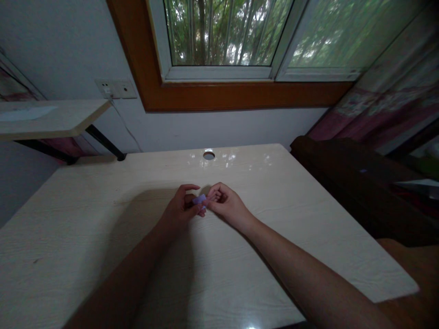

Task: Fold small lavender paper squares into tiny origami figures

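Note:
Between my two hands, over the middle of the desk (247,256), is a small piece of purple paper (199,199), apparently folded. My left hand (181,205) pinches it from the left between thumb and fingers, with the index finger raised and curved above it. From the right, the thumb and fingertips of my right hand (222,201) close on its right edge. The fingers hide part of the piece, so its full shape cannot be made out.
Behind the hands a round cable hole (209,156) opens near the desk's far edge. A raised shelf (55,119) on black legs stands at the left. A window (226,36) is above the back wall; dark brown furniture (343,183) lies beyond the right edge.

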`<state>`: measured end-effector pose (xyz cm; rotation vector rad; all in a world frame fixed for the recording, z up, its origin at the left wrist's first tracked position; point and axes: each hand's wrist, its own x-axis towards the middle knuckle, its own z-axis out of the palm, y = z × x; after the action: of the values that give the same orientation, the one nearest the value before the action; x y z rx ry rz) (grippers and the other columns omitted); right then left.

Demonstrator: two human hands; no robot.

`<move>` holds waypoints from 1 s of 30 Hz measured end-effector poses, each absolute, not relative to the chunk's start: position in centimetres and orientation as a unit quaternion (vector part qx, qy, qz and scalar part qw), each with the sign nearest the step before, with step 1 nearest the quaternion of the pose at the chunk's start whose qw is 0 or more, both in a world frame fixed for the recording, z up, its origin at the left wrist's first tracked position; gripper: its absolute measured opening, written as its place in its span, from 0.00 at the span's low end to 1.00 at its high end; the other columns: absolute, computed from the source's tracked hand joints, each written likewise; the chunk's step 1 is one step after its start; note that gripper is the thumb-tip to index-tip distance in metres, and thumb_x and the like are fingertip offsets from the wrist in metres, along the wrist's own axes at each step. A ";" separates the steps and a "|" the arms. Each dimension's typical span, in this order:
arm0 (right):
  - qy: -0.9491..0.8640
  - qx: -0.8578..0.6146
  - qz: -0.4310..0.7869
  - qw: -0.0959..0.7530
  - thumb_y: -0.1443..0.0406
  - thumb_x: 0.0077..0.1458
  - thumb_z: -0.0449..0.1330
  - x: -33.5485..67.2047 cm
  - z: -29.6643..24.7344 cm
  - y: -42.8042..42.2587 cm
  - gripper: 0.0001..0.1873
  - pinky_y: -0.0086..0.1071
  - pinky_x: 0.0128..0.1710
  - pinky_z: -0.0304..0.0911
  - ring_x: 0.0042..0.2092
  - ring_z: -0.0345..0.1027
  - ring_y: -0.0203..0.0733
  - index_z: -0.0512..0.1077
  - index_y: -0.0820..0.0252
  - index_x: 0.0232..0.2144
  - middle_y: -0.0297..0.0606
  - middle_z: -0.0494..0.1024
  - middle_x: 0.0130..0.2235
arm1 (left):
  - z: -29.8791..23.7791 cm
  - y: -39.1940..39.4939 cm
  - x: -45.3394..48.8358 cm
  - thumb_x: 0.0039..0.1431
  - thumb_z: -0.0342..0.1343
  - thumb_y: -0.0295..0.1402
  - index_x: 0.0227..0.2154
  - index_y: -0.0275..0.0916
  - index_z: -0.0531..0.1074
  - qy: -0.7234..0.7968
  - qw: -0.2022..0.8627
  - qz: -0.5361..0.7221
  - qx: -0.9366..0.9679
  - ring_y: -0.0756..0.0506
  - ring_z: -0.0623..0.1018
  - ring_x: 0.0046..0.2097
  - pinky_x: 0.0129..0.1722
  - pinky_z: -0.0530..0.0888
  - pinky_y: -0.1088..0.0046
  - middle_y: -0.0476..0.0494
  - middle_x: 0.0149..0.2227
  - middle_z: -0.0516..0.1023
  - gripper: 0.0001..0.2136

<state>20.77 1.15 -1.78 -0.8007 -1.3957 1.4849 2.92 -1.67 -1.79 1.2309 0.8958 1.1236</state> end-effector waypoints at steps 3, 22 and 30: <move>-0.556 -0.331 0.608 0.460 0.63 0.43 0.72 20.8 -1.8 1.2 0.17 0.28 0.29 0.60 0.28 0.68 0.32 0.68 0.58 0.31 0.29 0.73 0.28 | -1.9 -1.6 2.9 0.55 0.64 0.35 0.49 0.40 0.60 0.379 0.585 0.478 0.535 0.48 0.80 0.31 0.36 0.76 0.70 0.49 0.29 0.79 0.23; -0.515 -0.322 0.630 0.484 0.61 0.50 0.69 21.2 -2.0 1.7 0.17 0.33 0.36 0.67 0.32 0.73 0.36 0.67 0.56 0.38 0.31 0.78 0.30 | -1.4 -1.8 2.9 0.54 0.64 0.33 0.48 0.40 0.60 0.401 0.585 0.481 0.515 0.48 0.80 0.29 0.34 0.77 0.69 0.50 0.29 0.79 0.22; -0.549 -0.322 0.620 0.459 0.64 0.46 0.70 21.0 -2.4 1.6 0.19 0.31 0.32 0.62 0.29 0.70 0.35 0.68 0.56 0.39 0.28 0.74 0.27 | -2.0 -1.7 3.0 0.57 0.60 0.31 0.52 0.40 0.59 0.392 0.566 0.472 0.552 0.49 0.79 0.32 0.37 0.76 0.68 0.50 0.31 0.77 0.22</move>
<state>21.03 1.57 -2.37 -0.7921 -1.3515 1.5272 2.95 -1.67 -1.98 1.2976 0.9209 1.1089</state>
